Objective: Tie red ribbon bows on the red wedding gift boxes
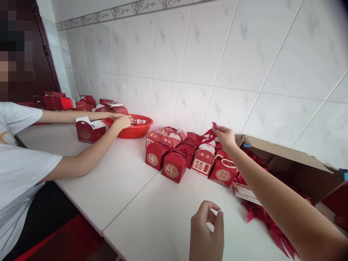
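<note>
Red ribbon (208, 137) is hanging from the right hand (225, 135), whose thumb and fingers are pinching its end over the red gift boxes (174, 168). Nearer the camera, over the white table (160, 210), the left hand (205, 232) is curling loosely, thumb and fingers bending around a gap. Leftward, a co-worker's hands (124, 122) are reaching into a red basin (133, 133) (an open box (87, 135) is standing beside it).

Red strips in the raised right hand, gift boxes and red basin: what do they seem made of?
Red strips: probably fabric ribbon, soft and limp, judging by their loose loops.
Gift boxes: likely matte printed card, with crisp folds and gold-toned designs.
Red basin: apparently smooth plastic, from its even color and flared rim.
</note>
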The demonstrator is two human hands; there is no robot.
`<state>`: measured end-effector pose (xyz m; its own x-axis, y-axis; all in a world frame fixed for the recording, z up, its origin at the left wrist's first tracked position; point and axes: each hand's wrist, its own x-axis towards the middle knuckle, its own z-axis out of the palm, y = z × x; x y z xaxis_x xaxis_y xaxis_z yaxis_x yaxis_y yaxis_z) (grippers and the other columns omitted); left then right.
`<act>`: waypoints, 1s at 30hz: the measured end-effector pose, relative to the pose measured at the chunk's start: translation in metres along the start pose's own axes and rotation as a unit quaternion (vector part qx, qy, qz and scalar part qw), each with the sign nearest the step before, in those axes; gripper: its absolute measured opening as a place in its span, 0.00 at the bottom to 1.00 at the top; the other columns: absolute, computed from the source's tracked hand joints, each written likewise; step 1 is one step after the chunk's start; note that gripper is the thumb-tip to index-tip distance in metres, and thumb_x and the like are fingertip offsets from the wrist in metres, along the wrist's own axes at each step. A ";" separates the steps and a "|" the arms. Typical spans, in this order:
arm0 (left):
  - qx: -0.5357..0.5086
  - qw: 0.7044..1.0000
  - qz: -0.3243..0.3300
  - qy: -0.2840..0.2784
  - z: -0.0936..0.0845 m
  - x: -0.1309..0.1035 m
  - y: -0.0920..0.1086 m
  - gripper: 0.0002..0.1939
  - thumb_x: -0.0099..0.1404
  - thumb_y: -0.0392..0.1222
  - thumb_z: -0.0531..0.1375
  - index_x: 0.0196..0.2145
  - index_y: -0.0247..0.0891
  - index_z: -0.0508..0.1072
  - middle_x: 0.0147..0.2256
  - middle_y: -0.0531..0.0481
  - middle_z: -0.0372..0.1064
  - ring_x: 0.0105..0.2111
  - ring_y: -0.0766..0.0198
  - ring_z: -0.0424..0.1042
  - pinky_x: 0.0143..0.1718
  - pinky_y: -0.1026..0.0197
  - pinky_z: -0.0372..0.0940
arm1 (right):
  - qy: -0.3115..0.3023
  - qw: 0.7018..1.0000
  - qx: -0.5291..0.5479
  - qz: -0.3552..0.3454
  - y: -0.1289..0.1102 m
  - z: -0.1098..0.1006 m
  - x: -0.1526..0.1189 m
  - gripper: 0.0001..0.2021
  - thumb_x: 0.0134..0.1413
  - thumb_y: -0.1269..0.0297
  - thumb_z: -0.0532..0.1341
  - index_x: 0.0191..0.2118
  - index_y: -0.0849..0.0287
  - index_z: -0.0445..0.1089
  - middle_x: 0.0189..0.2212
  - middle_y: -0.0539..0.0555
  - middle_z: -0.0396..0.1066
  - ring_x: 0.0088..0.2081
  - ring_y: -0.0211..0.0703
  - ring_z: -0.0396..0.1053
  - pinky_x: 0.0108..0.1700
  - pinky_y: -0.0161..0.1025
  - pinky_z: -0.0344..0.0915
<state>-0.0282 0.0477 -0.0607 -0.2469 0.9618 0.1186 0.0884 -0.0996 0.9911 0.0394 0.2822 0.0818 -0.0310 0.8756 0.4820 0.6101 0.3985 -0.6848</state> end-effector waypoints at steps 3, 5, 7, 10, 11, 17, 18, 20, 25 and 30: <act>-0.007 1.000 0.009 -0.023 -0.004 0.002 0.000 0.09 0.63 0.48 0.53 0.33 0.41 0.68 0.23 0.53 0.63 0.28 0.60 0.69 0.27 0.63 0.59 | -0.032 0.998 0.029 -0.054 0.024 -0.042 -0.075 0.15 0.57 0.56 0.60 0.42 0.62 0.75 0.37 0.58 0.77 0.38 0.47 0.75 0.42 0.41 0.71; -0.004 0.999 0.022 -0.027 -0.008 0.003 0.001 0.11 0.64 0.49 0.53 0.33 0.40 0.68 0.24 0.52 0.64 0.28 0.61 0.70 0.27 0.64 0.59 | -0.149 0.977 0.022 -0.152 0.057 -0.062 -0.138 0.12 0.57 0.58 0.59 0.37 0.59 0.77 0.36 0.58 0.78 0.38 0.48 0.75 0.43 0.45 0.72; 0.008 0.999 0.036 -0.024 -0.010 0.003 0.002 0.13 0.65 0.50 0.52 0.32 0.40 0.68 0.25 0.52 0.65 0.29 0.60 0.70 0.28 0.63 0.60 | -0.259 0.942 -0.003 -0.213 0.091 -0.073 -0.196 0.11 0.59 0.62 0.57 0.40 0.54 0.77 0.42 0.59 0.76 0.48 0.50 0.72 0.51 0.49 0.68; 0.038 0.998 0.042 -0.014 -0.008 0.000 0.002 0.13 0.66 0.50 0.50 0.33 0.40 0.68 0.28 0.49 0.70 0.32 0.59 0.71 0.34 0.60 0.63 | -0.283 0.941 -0.014 -0.185 0.123 -0.074 -0.255 0.12 0.60 0.67 0.54 0.37 0.55 0.76 0.48 0.60 0.73 0.53 0.51 0.69 0.53 0.50 0.67; 0.055 0.998 0.040 -0.001 -0.006 -0.003 0.002 0.12 0.66 0.49 0.50 0.34 0.40 0.67 0.31 0.47 0.71 0.34 0.58 0.72 0.36 0.59 0.64 | -0.284 0.944 -0.015 -0.169 0.126 -0.073 -0.266 0.12 0.60 0.69 0.53 0.37 0.56 0.75 0.50 0.61 0.72 0.54 0.50 0.68 0.54 0.50 0.66; 0.304 0.933 0.182 0.052 -0.001 -0.004 0.010 0.15 0.62 0.44 0.55 0.47 0.40 0.64 0.47 0.41 0.67 0.47 0.54 0.69 0.44 0.52 0.67 | -0.297 0.944 0.015 -0.145 0.114 -0.071 -0.270 0.14 0.53 0.78 0.53 0.39 0.58 0.74 0.50 0.60 0.71 0.54 0.50 0.67 0.55 0.47 0.65; 0.367 0.903 0.221 0.046 -0.005 0.005 0.015 0.15 0.62 0.42 0.56 0.46 0.40 0.64 0.46 0.41 0.67 0.48 0.54 0.69 0.46 0.52 0.67 | -0.298 0.943 0.021 -0.145 0.114 -0.071 -0.269 0.15 0.52 0.78 0.54 0.39 0.58 0.74 0.50 0.60 0.71 0.54 0.49 0.67 0.55 0.47 0.65; 0.471 0.844 0.255 0.017 -0.019 0.032 0.030 0.11 0.62 0.36 0.54 0.44 0.40 0.66 0.45 0.42 0.67 0.49 0.55 0.68 0.50 0.51 0.64 | -0.295 0.944 0.031 -0.148 0.114 -0.071 -0.268 0.16 0.50 0.80 0.54 0.39 0.57 0.74 0.50 0.58 0.71 0.53 0.49 0.67 0.55 0.47 0.65; 0.576 0.785 0.226 0.028 -0.067 0.124 0.079 0.16 0.62 0.43 0.57 0.47 0.39 0.68 0.52 0.40 0.66 0.53 0.47 0.64 0.53 0.47 0.61 | -0.288 0.941 0.058 -0.169 0.117 -0.068 -0.268 0.16 0.49 0.80 0.55 0.37 0.56 0.75 0.47 0.56 0.73 0.52 0.49 0.68 0.54 0.47 0.65; 0.627 0.757 0.075 0.168 -0.109 0.184 0.100 0.35 0.66 0.57 0.45 0.62 0.28 0.52 0.64 0.25 0.43 0.61 0.30 0.50 0.52 0.35 0.57 | -0.272 0.943 0.071 -0.180 0.121 -0.065 -0.266 0.16 0.48 0.81 0.56 0.36 0.56 0.74 0.47 0.56 0.74 0.52 0.50 0.68 0.54 0.48 0.64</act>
<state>-0.1698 0.1867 0.0671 -0.3560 0.8231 0.4425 0.9343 0.3216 0.1535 0.1728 0.0795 -0.0934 -0.6405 0.6722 0.3712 0.3722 0.6946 -0.6156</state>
